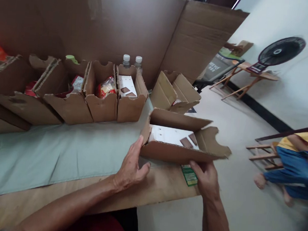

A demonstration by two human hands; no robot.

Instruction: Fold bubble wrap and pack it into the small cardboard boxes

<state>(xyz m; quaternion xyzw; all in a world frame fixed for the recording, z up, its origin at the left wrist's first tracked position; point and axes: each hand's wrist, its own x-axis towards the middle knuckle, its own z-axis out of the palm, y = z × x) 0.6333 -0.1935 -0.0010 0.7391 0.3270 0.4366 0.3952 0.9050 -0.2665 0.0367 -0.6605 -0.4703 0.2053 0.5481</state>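
Note:
An open-topped cardboard box (172,152) lies at an angle over the table's front right part. In it is a white carton (165,134) with brown diamond-shaped patches. My left hand (130,167) is at the box's left end, fingers stretched along it and thumb spread away. At the lower right edge, my right hand (205,177) grips the box with its thumb on the near side; its other fingers are hidden beneath. A green printed packet (189,175) lies partly under the box, beside my right thumb.
Several cardboard bins (100,109) stand in a row behind, holding packets and another white carton (127,86). Another bin (164,91) stands at the back right. Two clear bottles (126,60) are behind the row. A tall cardboard panel (124,23) backs the table. A person (295,160) sits at right.

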